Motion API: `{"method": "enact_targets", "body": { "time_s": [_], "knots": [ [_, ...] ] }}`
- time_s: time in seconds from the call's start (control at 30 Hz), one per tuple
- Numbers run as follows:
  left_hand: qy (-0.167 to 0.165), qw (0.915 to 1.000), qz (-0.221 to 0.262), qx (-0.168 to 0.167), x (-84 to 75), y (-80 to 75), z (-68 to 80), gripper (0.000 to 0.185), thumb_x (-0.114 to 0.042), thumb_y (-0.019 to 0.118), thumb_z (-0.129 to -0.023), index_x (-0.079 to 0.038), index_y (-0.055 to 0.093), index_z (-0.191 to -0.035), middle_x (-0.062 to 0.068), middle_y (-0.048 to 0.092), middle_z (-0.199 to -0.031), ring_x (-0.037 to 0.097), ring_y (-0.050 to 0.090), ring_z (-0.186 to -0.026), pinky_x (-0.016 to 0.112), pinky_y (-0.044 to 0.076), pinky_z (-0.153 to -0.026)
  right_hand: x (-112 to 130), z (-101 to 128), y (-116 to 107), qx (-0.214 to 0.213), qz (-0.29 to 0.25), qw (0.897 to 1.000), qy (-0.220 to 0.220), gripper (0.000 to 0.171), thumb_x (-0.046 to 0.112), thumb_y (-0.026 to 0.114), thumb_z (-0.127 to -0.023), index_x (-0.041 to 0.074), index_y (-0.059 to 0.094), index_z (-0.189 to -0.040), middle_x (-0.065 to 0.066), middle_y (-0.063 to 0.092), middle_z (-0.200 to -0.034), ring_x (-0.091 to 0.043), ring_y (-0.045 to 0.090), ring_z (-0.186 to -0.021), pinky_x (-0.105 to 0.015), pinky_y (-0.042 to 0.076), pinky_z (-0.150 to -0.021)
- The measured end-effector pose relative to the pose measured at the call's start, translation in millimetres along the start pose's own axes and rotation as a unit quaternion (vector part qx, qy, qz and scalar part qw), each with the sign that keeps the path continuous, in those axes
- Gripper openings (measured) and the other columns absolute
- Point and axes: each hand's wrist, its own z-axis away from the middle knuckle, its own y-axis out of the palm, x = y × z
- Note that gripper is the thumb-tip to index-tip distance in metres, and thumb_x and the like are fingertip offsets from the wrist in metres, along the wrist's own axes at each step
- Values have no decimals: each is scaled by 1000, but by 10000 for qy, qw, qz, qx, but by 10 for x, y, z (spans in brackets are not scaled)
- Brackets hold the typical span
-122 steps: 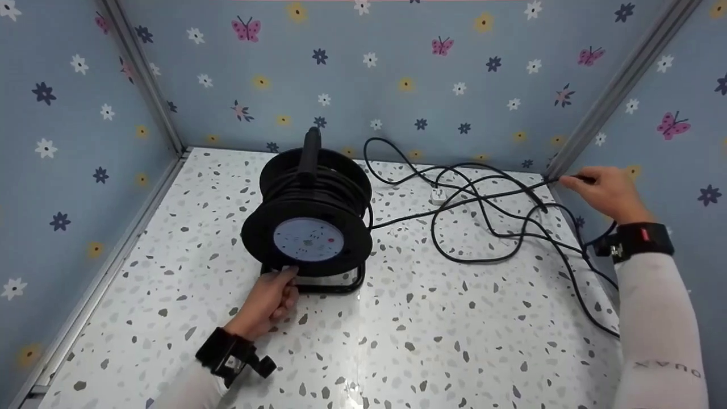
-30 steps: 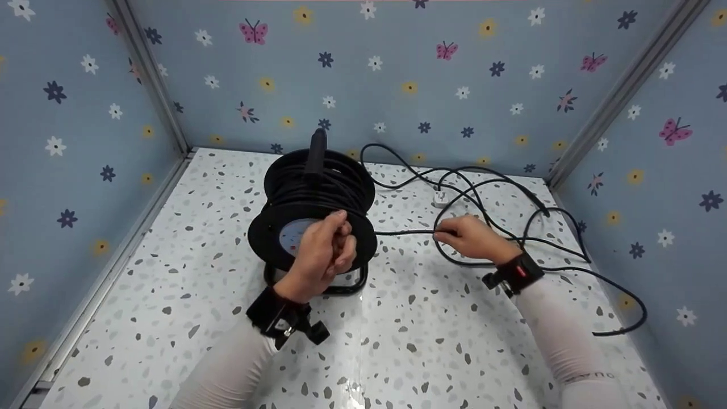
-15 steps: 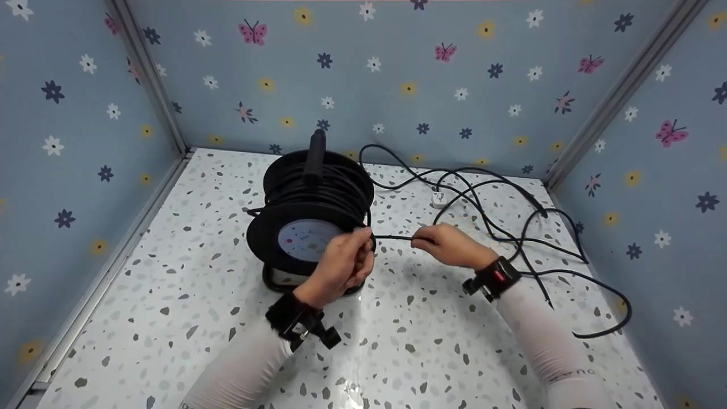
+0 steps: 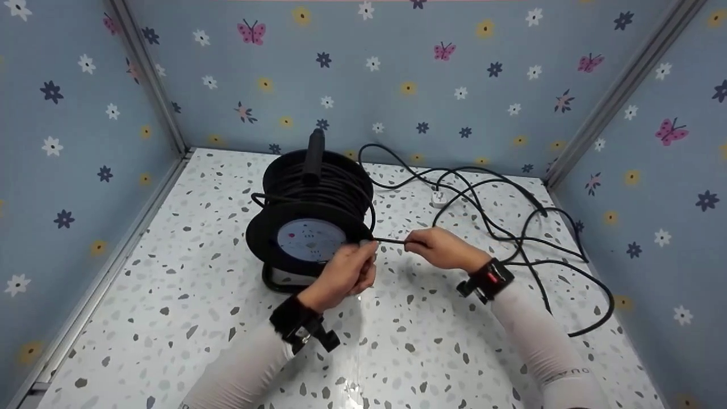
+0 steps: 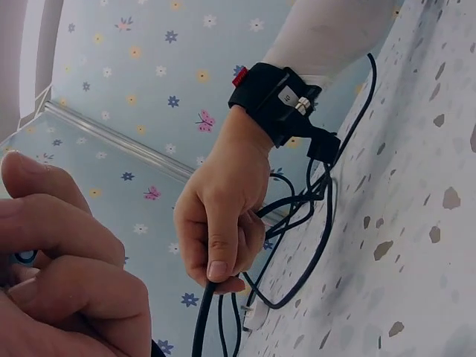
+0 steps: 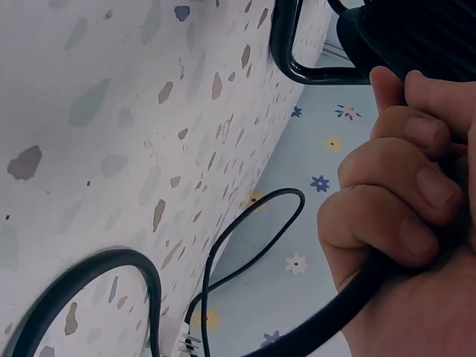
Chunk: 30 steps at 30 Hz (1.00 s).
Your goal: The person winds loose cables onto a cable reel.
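Note:
A black cable reel (image 4: 264, 250) stands left of centre in the head view, with black cord wound on its drum and a pale socket face (image 4: 304, 241). My left hand (image 4: 341, 272) curls its fingers at the right edge of the front flange, gripping the reel's winding knob, which the fingers mostly hide. Right of the reel, my right hand (image 4: 446, 249) holds the black cord (image 4: 389, 241), pinched between thumb and fingers. The cord runs short and straight from there to the drum. In the right wrist view the cord (image 6: 320, 323) passes out below the curled fingers.
Loose loops of cord (image 4: 494, 230) lie across the right of the speckled tabletop (image 4: 431, 352). Among them rests a white plug (image 4: 439, 197). A cord loop (image 4: 258, 199) sticks out at the drum's left. Flowered panels (image 4: 397, 68) stand at the back and both sides.
My left hand has swung clockwise with the turning flange, from below to its right edge. My right hand has come left toward the reel with the cord. A loop now juts left of the drum.

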Motion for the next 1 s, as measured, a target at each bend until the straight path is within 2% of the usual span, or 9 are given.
{"method": "enact_targets", "body": {
  "time_s": [0.1, 0.3, 0.4, 0.57, 0.7, 0.83, 0.93, 1.0],
  "knots": [
    [-125, 9995, -218, -182, 30, 18, -2, 52, -34, 56, -117, -15, 48, -70, -1, 46, -49, 6, 34, -37, 21, 24, -37, 11, -3, 24, 45, -40, 9999, -102, 22, 25, 63, -116, 8, 78, -114, -13, 76, -98, -13, 64, -82, -41, 56, -78],
    [-450, 9954, -645, -546, 143, 13, 1, 45, -35, 58, -115, -12, 54, -76, -1, 49, -49, 6, 36, -38, 21, 25, -37, -5, 18, 49, 78, -266, 9994, -186, 23, 23, 62, -117, 6, 78, -116, -17, 77, -103, -13, 66, -87, -42, 58, -82],
    [-565, 9921, -917, -645, 237, -41, 19, 43, -34, 57, -115, -11, 56, -78, -1, 49, -48, 6, 34, -37, 22, 25, -36, -10, 50, 52, 116, -347, 9993, -117, 24, 22, 61, -117, 4, 78, -119, -17, 77, -104, -13, 65, -86, -42, 57, -82],
    [-626, 9860, -1395, -667, 370, -178, 69, 40, -30, 54, -113, -11, 61, -79, -2, 50, -47, 7, 35, -36, 22, 27, -36, -20, 99, 69, 118, -405, 9991, 36, 22, 24, 60, -118, 10, 76, -113, -15, 72, -96, -13, 58, -80, -40, 52, -78],
    [-725, 9830, -1555, -654, 428, -294, 133, 42, -28, 53, -115, -2, 64, -84, -2, 51, -49, 7, 39, -38, 22, 31, -37, -1, 127, 93, 135, -453, 9988, 106, 22, 24, 59, -118, 10, 76, -113, -8, 69, -92, -12, 56, -78, -37, 51, -78],
    [-768, 9797, -1697, -739, 453, -365, 190, 43, -26, 53, -116, 5, 66, -90, -2, 53, -52, 8, 44, -41, 22, 35, -38, 29, 164, 65, 117, -192, 9997, 93, 22, 25, 59, -118, 12, 75, -111, -2, 67, -88, -11, 55, -75, -38, 52, -76],
    [-797, 9758, -1883, -773, 461, -389, 209, 45, -29, 52, -117, 5, 67, -91, -1, 56, -53, 8, 46, -41, 23, 37, -39, 16, 214, -37, 81, 285, 9996, 19, 25, 30, 60, -118, 13, 75, -108, -1, 70, -87, -8, 57, -73, -39, 54, -73],
    [-809, 9739, -1974, -779, 467, -401, 218, 47, -32, 53, -118, 4, 68, -92, 0, 57, -54, 9, 46, -40, 23, 38, -39, -11, 261, -149, 6, 743, 9972, -30, 28, 34, 62, -117, 14, 73, -101, 2, 68, -81, -7, 55, -67, -38, 53, -67]
  ]
}}
